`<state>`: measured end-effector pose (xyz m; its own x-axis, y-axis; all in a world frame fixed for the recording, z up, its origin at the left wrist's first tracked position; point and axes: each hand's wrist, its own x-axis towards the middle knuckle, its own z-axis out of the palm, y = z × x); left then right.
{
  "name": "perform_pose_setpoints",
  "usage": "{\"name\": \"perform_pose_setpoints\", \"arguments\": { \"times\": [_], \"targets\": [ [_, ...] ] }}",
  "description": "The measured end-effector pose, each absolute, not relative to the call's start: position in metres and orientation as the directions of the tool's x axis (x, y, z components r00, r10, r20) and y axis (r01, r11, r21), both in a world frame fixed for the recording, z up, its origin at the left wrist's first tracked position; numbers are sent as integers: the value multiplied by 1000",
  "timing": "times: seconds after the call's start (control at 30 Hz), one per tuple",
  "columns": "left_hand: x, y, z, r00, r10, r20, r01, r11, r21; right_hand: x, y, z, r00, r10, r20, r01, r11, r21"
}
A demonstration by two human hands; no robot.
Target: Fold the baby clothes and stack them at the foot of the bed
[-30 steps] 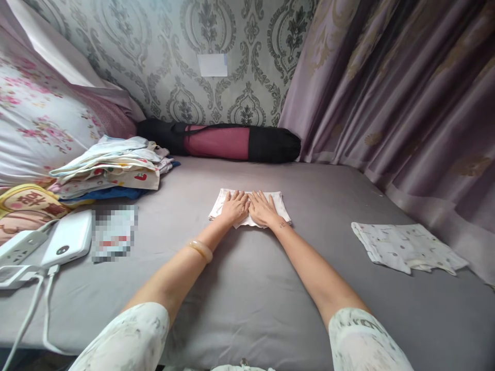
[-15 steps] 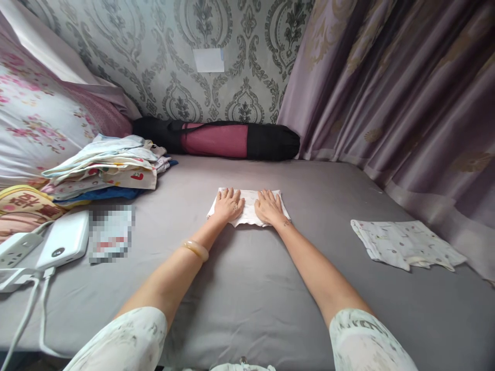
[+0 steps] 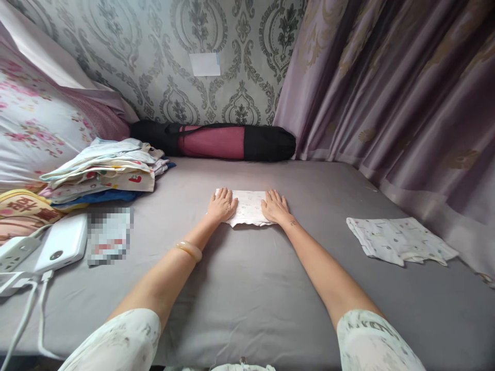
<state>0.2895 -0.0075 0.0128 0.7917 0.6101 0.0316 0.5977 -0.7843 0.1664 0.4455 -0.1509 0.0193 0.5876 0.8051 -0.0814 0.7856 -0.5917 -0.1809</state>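
A small folded white cloth (image 3: 248, 207) with a faint print lies on the grey bed sheet (image 3: 247, 288) in the middle. My left hand (image 3: 221, 205) rests flat on the cloth's left end, fingers spread. My right hand (image 3: 275, 207) lies flat on its right end, fingers also stretched out. Bare cloth shows between the two hands. A pale bangle (image 3: 188, 250) sits on my left forearm.
A second printed cloth (image 3: 398, 239) lies flat at the right. Stacked folded clothes (image 3: 104, 167) sit at the left by a floral pillow (image 3: 34, 129). A white power bank (image 3: 62, 242) with cables lies at the left edge. A black-and-red rolled bag (image 3: 216, 140) lies against the wall. Curtains (image 3: 386, 87) hang at the right.
My hands, side by side at the cloth's middle a second ago, have slid apart to its two ends, pressing it flat. The view has shifted slightly.
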Motion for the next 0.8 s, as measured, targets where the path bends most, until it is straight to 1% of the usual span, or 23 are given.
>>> {"name": "perform_pose_setpoints", "arguments": {
  "times": [0.17, 0.27, 0.43, 0.5, 0.57, 0.7, 0.73, 0.8],
  "targets": [
    [279, 7, 10, 832, 555, 19, 542, -819, 187, 457, -164, 23, 537, 831, -148, 803, -557, -214],
    [273, 17, 7, 852, 523, 14, 509, -836, 204, 461, -168, 22, 518, 843, -148, 809, -538, -237],
    [267, 26, 7, 872, 487, -46, 482, -840, 251, 462, -168, 20, 525, 838, -147, 809, -545, -219],
    [267, 25, 10, 875, 479, -63, 479, -841, 251, 461, -167, 22, 525, 837, -156, 811, -547, -207],
    [270, 22, 15, 872, 488, -38, 484, -848, 214, 458, -166, 27, 519, 843, -142, 822, -538, -188],
    [276, 12, 22, 845, 522, 119, 510, -852, 121, 449, -159, 35, 492, 871, -10, 857, -486, -170],
    [277, 11, 21, 838, 527, 138, 516, -849, 112, 447, -157, 36, 485, 874, 8, 861, -476, -176],
    [278, 10, 18, 832, 541, 122, 530, -841, 111, 443, -154, 33, 490, 872, -6, 856, -482, -185]
  ]
}}
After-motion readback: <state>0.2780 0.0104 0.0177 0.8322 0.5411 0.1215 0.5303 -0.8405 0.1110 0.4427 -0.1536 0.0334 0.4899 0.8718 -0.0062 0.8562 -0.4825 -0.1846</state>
